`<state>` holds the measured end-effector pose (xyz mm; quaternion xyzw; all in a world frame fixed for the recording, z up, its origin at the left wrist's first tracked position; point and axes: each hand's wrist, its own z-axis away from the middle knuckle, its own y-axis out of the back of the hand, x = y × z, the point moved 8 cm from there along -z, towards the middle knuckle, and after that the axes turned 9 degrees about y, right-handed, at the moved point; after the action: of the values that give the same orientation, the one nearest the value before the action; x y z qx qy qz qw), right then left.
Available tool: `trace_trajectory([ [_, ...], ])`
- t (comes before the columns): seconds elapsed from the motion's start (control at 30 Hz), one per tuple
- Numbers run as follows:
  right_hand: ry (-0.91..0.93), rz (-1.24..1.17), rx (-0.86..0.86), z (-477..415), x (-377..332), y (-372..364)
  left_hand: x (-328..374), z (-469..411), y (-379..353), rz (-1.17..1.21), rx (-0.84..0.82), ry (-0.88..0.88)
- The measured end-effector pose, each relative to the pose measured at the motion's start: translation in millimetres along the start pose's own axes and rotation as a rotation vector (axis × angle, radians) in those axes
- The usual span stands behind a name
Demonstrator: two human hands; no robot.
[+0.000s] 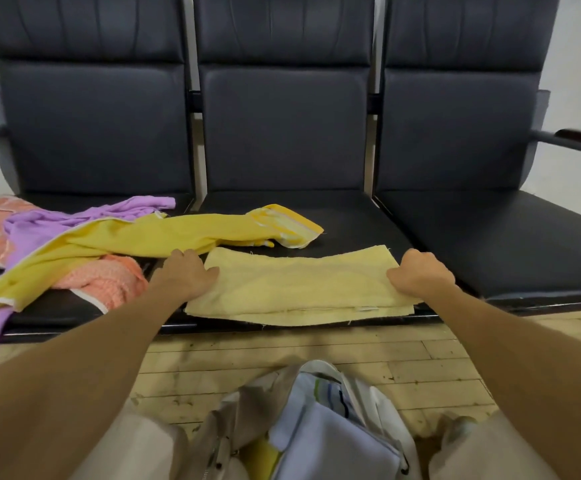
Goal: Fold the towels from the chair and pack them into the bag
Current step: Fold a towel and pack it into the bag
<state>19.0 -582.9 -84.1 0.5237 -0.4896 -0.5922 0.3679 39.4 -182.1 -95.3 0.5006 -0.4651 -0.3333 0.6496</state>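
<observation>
Two hands hold a folded pale yellow towel point(299, 289) that lies flat along the front edge of the middle seat of a black three-seat chair point(490, 237). The left hand point(187, 273) grips the towel's 9 o'clock end, fingers curled and thumb lying on top of the cloth. The right hand point(420, 275) pinches the 3 o'clock end in the same way. From the folded towel's 10 o'clock, a loose bright yellow towel point(164, 237) stretches across onto the left seat, its striped end resting on the middle seat just beyond the folded one. It lies over a crumpled purple towel point(40, 226) and an orange towel point(109, 278). At 6 o'clock in the view, an open beige bag point(244, 410) sits on the wooden floor point(420, 358) between the person's knees, with folded white cloth point(327, 441) inside it.
</observation>
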Motion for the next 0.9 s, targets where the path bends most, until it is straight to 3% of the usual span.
trace_trajectory([
  [0.13,-0.037,0.022,-0.044,-7.6,-4.1,-10.3,10.9,7.4,-6.8,-0.228,0.015,0.009],
  [0.23,-0.055,-0.034,-0.080,-10.7,-6.5,-14.3,12.0,4.2,-12.4,-0.233,-0.056,-0.012],
  [0.33,-0.053,-0.144,-0.110,-11.4,-12.8,-16.4,17.8,8.0,-7.5,0.011,-0.085,-0.036],
  [0.43,-0.087,-0.396,-0.088,-15.5,-13.0,-15.0,17.4,12.9,2.1,0.359,-0.119,0.057],
  [0.57,-0.209,-0.779,-0.154,-9.9,-7.1,-18.0,20.5,24.1,9.1,0.933,-0.313,0.241],
  [0.63,-0.243,-0.835,-0.166,-7.5,-3.2,-19.1,33.0,30.1,15.1,1.147,-0.387,0.254],
  [0.77,-0.240,-0.774,-0.093,-7.7,9.2,-17.1,70.0,44.5,21.0,1.289,-0.513,0.238],
  [0.9,-0.239,-0.847,-0.197,-3.3,12.6,-22.5,116.5,56.8,21.8,1.209,-0.545,0.163],
])
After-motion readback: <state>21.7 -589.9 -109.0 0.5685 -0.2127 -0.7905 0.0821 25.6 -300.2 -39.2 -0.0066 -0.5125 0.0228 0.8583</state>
